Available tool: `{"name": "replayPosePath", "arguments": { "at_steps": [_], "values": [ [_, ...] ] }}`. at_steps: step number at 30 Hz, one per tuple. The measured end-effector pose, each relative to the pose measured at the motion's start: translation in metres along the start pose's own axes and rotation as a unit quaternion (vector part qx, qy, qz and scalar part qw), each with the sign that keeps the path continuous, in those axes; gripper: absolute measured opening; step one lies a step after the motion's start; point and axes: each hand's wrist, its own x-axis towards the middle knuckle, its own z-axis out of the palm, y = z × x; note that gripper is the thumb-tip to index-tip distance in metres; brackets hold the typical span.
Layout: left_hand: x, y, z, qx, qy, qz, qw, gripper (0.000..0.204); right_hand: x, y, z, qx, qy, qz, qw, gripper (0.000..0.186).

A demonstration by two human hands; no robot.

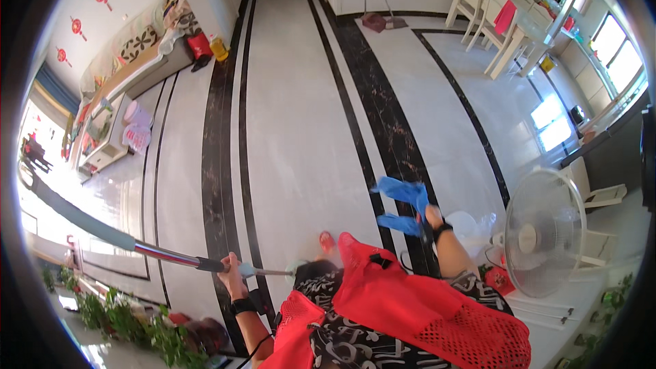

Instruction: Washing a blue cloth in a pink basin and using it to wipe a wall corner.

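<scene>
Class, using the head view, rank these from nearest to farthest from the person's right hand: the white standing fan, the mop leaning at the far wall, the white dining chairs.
From the right hand, which holds a blue cloth:
1. White standing fan, just to its right.
2. White dining chairs, far across the floor, upper right.
3. Mop at the far wall, top centre; roughly as far as the chairs, so too close to call.

Blue cloth (403, 205), red mesh vest (417, 307), white fan (543, 232) — white floor (294, 116) with black marbled stripes.
</scene>
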Motion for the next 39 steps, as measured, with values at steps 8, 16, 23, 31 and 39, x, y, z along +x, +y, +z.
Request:
{"name": "replayPosePath", "arguments": {
  "at_steps": [8, 16, 23, 31, 39],
  "values": [
    [0.157, 0.101, 0.181, 0.022, -0.139, 0.019, 0.99, 0.021, -0.007, 0.054, -0.002, -0.007, 0.274, 0.14, 0.951, 0.066],
    [0.288, 0.145, 0.37, 0.042, -0.147, 0.046, 0.987, 0.025, 0.123, 0.073, -0.016, -0.155, 0.181, 0.231, 0.943, 0.05],
    [0.4, 0.256, 0.483, -0.033, -0.136, 0.089, 0.986, 0.015, 0.309, -0.213, -0.02, -0.08, 0.096, 0.152, 0.98, 0.039],
    [0.504, 0.301, 0.68, 0.104, -0.245, 0.228, 0.937, 0.016, 0.531, -0.37, -0.03, -0.206, 0.168, -0.055, 0.962, 0.051],
    [0.634, 0.401, 0.923, 0.151, -0.26, 0.255, 0.919, 0.028, 0.566, -0.426, -0.048, -0.105, 0.197, 0.092, 0.97, 0.038]
  ]
}}
